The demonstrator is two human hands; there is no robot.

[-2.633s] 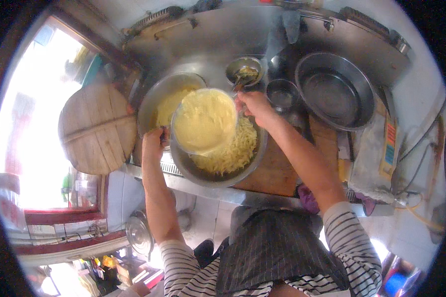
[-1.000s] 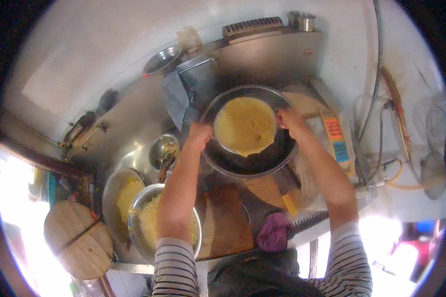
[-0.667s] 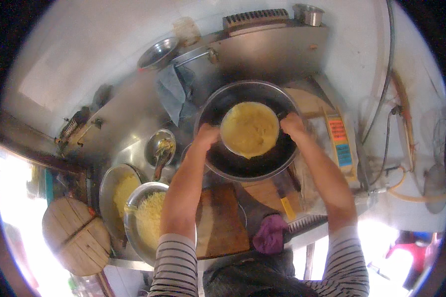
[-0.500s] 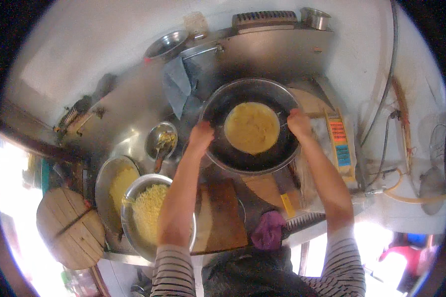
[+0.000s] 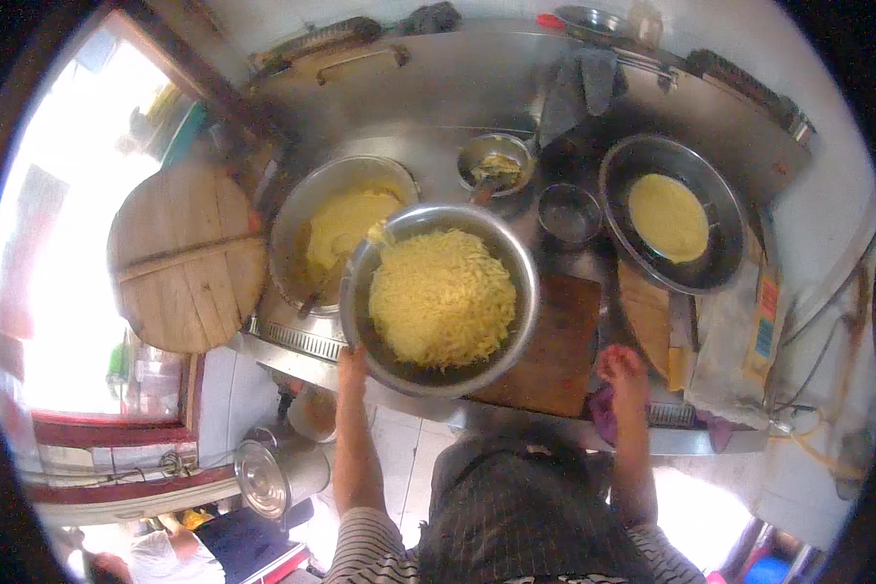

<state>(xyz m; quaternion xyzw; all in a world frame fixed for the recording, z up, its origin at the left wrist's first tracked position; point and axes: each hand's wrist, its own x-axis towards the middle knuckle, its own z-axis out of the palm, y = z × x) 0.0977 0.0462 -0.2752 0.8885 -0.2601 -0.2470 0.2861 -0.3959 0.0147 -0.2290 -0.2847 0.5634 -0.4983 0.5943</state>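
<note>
The left hand (image 5: 352,364) grips the bowl (image 5: 443,381) by its near-left rim, likely steadying it; the right hand (image 5: 623,364) curls near the cloth (image 5: 603,419), its hold unclear.

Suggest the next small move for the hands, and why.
I'd probably bring the right hand to the steel bowl's right rim. The bowl is heaped with yellow shreds and sits close to the counter's front edge; only the left hand is at its rim, while the right is apart from it, near the purple cloth.
</note>
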